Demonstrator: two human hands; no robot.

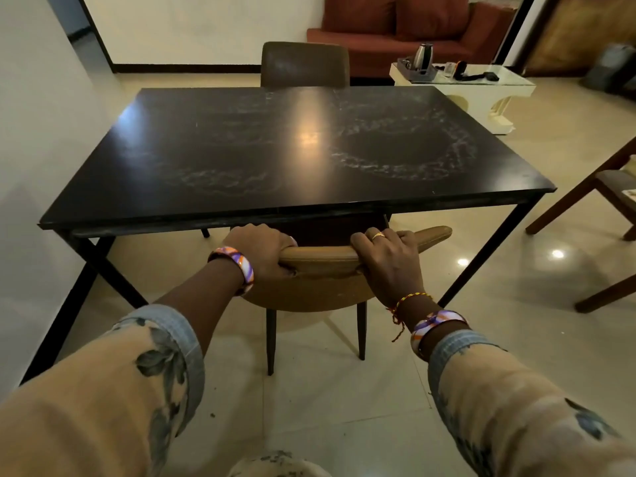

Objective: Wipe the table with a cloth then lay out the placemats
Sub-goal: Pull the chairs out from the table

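Observation:
A black rectangular table fills the middle of the view, its top marked with whitish smear rings on the right and near left. At its near edge stands a tan chair, its seat tucked under the table. My left hand grips the left part of the chair's back rail. My right hand grips the rail further right, fingers curled over its top. No cloth or placemat is in view.
A dark brown chair stands at the table's far side. A white wall runs along the left. A white side table with a kettle is at the back right, a red sofa behind, a wooden chair at right.

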